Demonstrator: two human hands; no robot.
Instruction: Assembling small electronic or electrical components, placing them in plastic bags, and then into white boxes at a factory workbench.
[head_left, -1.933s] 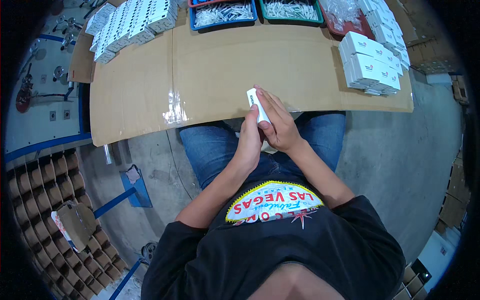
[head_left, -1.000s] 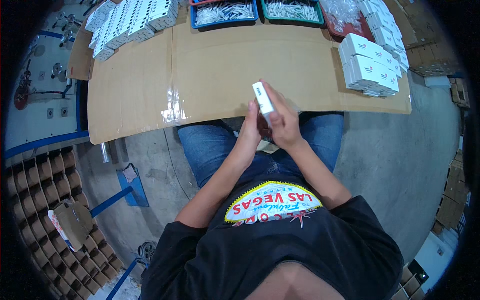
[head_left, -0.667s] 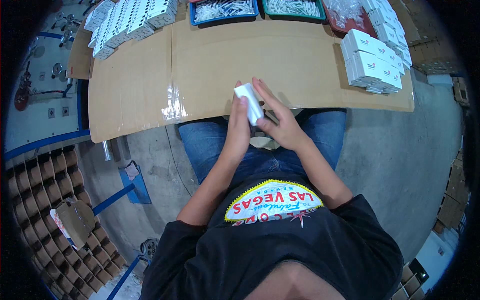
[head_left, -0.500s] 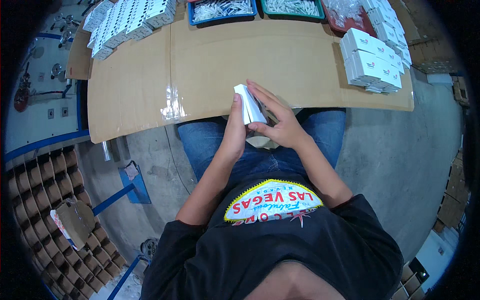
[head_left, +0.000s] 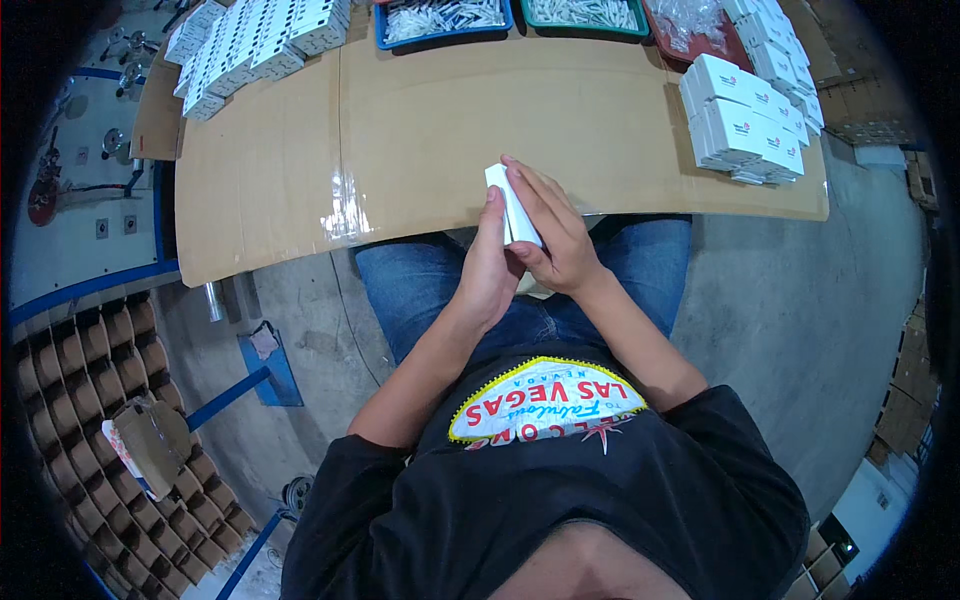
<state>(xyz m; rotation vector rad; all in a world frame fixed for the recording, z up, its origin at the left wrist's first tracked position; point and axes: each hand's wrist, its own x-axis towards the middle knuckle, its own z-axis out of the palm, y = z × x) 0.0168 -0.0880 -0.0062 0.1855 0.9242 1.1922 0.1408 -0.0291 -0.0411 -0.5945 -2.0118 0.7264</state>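
Observation:
A small white box [head_left: 515, 214] is held between my palms, over my lap at the near edge of the cardboard-topped table [head_left: 440, 130]. My left hand [head_left: 485, 258] is pressed along its left side, the thumb pointing up the box. From the right, my right hand [head_left: 558, 228] lies flat over the box with its fingers stretched along it. A white top end and a narrow white face show between the hands; the rest is hidden.
Stacked white boxes stand at the far left [head_left: 255, 50] and right [head_left: 745, 120]. At the back are a blue tray [head_left: 445, 42] and green tray [head_left: 590, 33] of small white pieces, and a red tray [head_left: 690, 52] of clear plastic. A divided cardboard crate [head_left: 110, 350] sits lower left.
My right hand has closed in against the box, covering the gap at its right side. Box and hands have shifted slightly to the right.

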